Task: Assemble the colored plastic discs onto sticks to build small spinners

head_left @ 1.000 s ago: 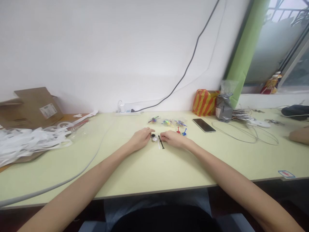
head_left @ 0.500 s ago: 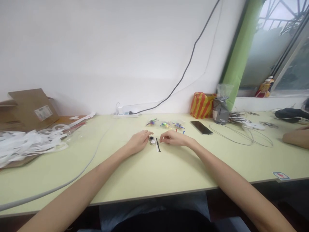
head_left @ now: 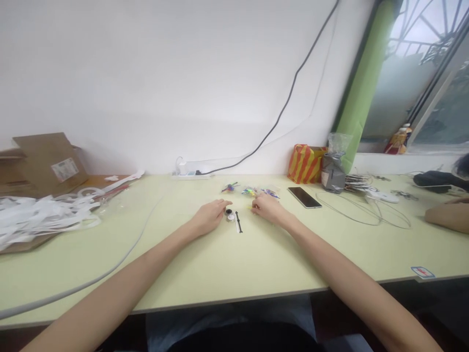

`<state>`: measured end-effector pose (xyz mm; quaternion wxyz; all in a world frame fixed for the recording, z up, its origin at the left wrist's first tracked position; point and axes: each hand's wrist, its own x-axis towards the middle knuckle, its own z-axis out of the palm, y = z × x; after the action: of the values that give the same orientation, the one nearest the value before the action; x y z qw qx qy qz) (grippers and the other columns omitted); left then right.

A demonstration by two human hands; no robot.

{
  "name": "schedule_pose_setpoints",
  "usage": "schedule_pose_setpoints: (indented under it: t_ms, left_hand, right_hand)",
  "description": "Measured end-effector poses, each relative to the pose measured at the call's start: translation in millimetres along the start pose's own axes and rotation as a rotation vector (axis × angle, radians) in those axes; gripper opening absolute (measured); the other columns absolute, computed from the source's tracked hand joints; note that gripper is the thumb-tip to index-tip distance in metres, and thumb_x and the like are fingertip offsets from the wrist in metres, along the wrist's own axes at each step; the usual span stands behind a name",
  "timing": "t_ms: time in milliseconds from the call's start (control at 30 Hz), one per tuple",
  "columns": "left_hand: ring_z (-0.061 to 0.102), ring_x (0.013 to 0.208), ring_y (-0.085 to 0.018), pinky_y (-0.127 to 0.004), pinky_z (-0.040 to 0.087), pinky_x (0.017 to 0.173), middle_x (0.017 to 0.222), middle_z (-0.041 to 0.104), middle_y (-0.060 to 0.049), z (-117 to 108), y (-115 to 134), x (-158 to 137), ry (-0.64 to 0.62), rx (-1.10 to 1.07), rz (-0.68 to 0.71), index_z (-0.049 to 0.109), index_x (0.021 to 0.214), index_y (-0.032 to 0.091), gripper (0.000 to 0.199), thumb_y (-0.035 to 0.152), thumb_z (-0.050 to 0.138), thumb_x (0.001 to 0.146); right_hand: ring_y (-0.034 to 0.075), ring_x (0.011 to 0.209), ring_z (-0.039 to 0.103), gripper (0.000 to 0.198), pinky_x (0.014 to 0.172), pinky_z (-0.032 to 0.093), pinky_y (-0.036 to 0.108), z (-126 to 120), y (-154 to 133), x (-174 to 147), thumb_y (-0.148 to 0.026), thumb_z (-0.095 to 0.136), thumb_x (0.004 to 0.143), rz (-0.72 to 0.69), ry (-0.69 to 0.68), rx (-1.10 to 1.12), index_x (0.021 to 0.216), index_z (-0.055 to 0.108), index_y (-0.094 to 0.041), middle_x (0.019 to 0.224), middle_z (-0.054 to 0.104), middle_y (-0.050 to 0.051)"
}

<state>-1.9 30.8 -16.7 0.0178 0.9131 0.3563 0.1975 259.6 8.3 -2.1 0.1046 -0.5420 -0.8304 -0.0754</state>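
Note:
My left hand (head_left: 209, 216) rests on the table, fingers loosely stretched toward a small round black part (head_left: 229, 211) and a round white part (head_left: 230, 218). Just right of these lies a thin black bar with widened ends (head_left: 239, 222), next to a narrow white strip (head_left: 236, 226). My right hand (head_left: 270, 209) is closed in a pinch, with a small yellow piece (head_left: 249, 207) at its fingertips. Behind the hands are small bundles of coloured pieces in clear wrapping: a blue-red one (head_left: 230, 187), a yellow-green one (head_left: 249, 191), and a blue one (head_left: 270, 192) partly hidden by my right hand.
A phone (head_left: 304, 197), a striped bag (head_left: 305, 164) and a grey pouch (head_left: 333, 171) stand to the right, with looped cable (head_left: 351, 215). White strips (head_left: 47, 215) and a cardboard box (head_left: 47, 161) lie left. Another person's arm (head_left: 447, 215) rests far right.
My right hand has moved right and away from the black bar, toward the coloured bundles; a yellow piece now shows at its fingertips. My left hand stays nearly in place.

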Motion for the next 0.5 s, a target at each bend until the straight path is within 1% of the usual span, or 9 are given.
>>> schedule_pose_setpoints:
  t_ms: [67,133,233,333,433,500]
  left_hand:
    - [0.061,0.112,-0.025,-0.040,0.049,0.096,0.120,0.064,-0.009,0.4,1.0,0.1,0.020,0.014,0.025,0.055,0.134,0.021,0.043,0.017,0.033,0.098]
    - [0.059,0.115,-0.026,-0.042,0.048,0.098,0.121,0.063,-0.009,-0.2,3.3,0.7,0.047,0.046,0.058,0.056,0.133,0.022,0.040,0.018,0.036,0.099]
    - [0.054,0.122,-0.027,-0.045,0.044,0.102,0.126,0.060,-0.009,-3.0,8.9,1.8,0.101,0.059,0.092,0.053,0.135,0.024,0.036,0.029,0.044,0.101]
    - [0.053,0.124,-0.027,-0.045,0.042,0.104,0.129,0.058,-0.009,-6.2,17.6,2.0,0.141,0.009,0.133,0.052,0.133,0.025,0.039,0.042,0.053,0.099]
    - [0.056,0.117,-0.027,-0.043,0.042,0.100,0.122,0.063,-0.008,-8.7,28.5,1.2,0.149,-0.039,0.171,0.055,0.123,0.023,0.037,0.048,0.059,0.096]
    - [0.058,0.110,-0.026,-0.042,0.043,0.097,0.114,0.065,-0.008,-10.4,34.9,0.2,0.161,-0.062,0.177,0.056,0.119,0.022,0.034,0.048,0.058,0.097]
  right_hand:
    - [0.025,0.102,0.060,0.017,0.080,0.038,0.031,1.2,-9.2,2.2,-0.024,0.061,0.096,-0.017,0.074,-0.006,0.087,0.074,-0.017,0.098,0.070,0.012]
    - [0.023,0.098,0.060,0.020,0.078,0.037,0.030,-1.8,-16.2,2.2,-0.026,0.056,0.100,-0.008,0.177,0.037,0.089,0.071,-0.017,0.097,0.069,0.011]
    - [0.018,0.086,0.059,0.022,0.072,0.035,0.028,-7.9,-23.9,-1.1,-0.025,0.048,0.103,0.036,0.309,0.187,0.091,0.065,-0.019,0.095,0.067,0.007]
    - [0.018,0.080,0.057,0.018,0.070,0.033,0.028,-9.3,-31.4,-5.1,-0.024,0.046,0.103,0.049,0.348,0.313,0.091,0.059,-0.020,0.090,0.065,0.005]
    - [0.019,0.079,0.055,0.014,0.069,0.033,0.027,-3.9,-39.7,-6.7,-0.026,0.045,0.103,0.043,0.341,0.413,0.093,0.054,-0.021,0.087,0.064,0.004]
    - [0.018,0.077,0.055,0.013,0.068,0.034,0.027,1.8,-44.3,-6.0,-0.027,0.043,0.103,0.018,0.332,0.510,0.094,0.051,-0.021,0.085,0.063,0.003]
